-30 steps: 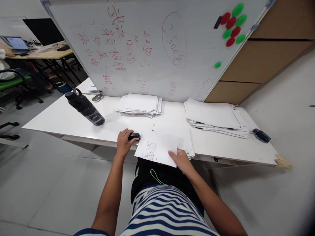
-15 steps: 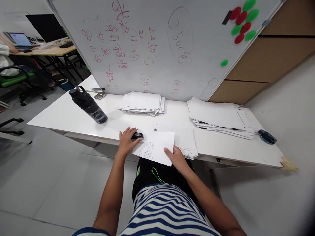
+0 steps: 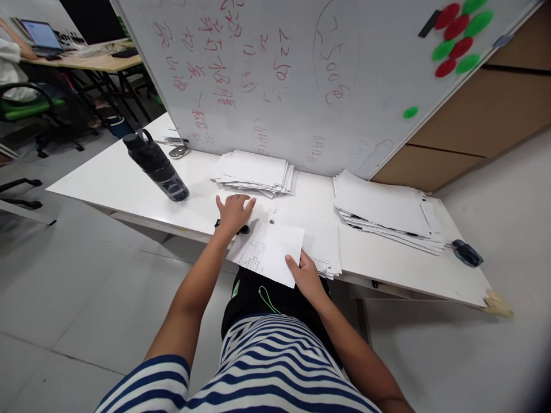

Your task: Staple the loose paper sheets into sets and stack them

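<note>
My right hand (image 3: 306,276) pinches a printed sheet of paper (image 3: 275,258) by its right edge, thumb on top. The sheet shows a small table and lines of text, and it overhangs the desk's front edge. My left hand (image 3: 235,212) is open with fingers spread, above a black stapler (image 3: 244,229) that it partly hides. Beneath and beside the held sheet lies a low pile of papers (image 3: 322,244). Beyond my left fingertips sits a stack of white paper (image 3: 253,172).
A dark water bottle (image 3: 157,166) stands left on the white desk (image 3: 103,178), a computer mouse (image 3: 178,151) behind it. To the right are a larger paper stack (image 3: 383,209) and a dark blue object (image 3: 467,253). A whiteboard (image 3: 293,86) rises behind. A person (image 3: 11,66) sits far left.
My left hand has come off the stapler and moved forward, toward the back paper stack, fingers spreading. My right hand keeps the sheet nearly in place. The view has shifted slightly.
</note>
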`<state>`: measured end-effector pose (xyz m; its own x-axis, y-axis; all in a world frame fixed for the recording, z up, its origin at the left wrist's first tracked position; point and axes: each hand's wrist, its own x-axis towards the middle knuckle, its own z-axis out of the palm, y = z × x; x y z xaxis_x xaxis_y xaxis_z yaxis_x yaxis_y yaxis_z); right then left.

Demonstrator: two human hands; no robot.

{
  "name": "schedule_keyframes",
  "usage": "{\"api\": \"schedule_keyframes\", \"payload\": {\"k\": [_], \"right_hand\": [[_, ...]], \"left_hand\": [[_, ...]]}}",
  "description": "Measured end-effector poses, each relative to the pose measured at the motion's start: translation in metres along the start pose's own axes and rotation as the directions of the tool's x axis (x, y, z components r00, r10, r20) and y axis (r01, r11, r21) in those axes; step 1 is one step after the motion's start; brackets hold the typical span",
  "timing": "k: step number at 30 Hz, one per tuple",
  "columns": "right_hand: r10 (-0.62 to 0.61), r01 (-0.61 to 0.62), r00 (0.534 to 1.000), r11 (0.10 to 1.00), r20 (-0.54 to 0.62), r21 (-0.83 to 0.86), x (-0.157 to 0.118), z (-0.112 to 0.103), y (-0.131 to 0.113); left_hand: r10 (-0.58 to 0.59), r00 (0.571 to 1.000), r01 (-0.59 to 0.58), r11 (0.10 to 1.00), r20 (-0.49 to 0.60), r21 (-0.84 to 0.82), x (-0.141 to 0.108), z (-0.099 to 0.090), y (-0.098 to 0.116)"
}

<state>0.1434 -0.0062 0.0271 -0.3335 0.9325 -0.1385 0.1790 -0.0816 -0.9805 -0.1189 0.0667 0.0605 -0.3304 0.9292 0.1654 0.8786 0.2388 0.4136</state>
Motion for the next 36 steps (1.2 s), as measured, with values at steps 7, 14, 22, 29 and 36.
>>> {"api": "schedule_keyframes", "payload": {"k": [7, 14, 22, 29, 36], "right_hand": [[0.026, -0.026, 1.0, 1.0, 0.008, 0.004, 0.001, -0.001, -0.006], [0.047, -0.047, 0.999, 0.999, 0.015, -0.017, 0.001, -0.002, -0.01], [0.037, -0.038, 0.999, 0.999, 0.04, 0.029, -0.001, -0.001, -0.007], [0.063, -0.062, 0.997, 0.998, 0.04, -0.034, -0.005, -0.002, 0.0], [0.139, -0.165, 0.983, 0.957, 0.12, 0.238, 0.001, -0.007, -0.005]], "left_hand": [[-0.039, 0.997, 0.022, 0.976, 0.074, 0.217, 0.008, 0.03, -0.007], [0.04, 0.999, -0.044, 0.966, 0.022, 0.255, 0.004, 0.033, -0.003], [0.061, 0.998, -0.053, 0.976, -0.033, 0.21, 0.003, 0.037, -0.006], [-0.02, 0.99, -0.003, 0.986, -0.138, -0.164, 0.008, 0.02, -0.01], [0.079, 0.958, -0.152, 0.954, -0.275, -0.257, -0.027, 0.004, -0.034]]}}
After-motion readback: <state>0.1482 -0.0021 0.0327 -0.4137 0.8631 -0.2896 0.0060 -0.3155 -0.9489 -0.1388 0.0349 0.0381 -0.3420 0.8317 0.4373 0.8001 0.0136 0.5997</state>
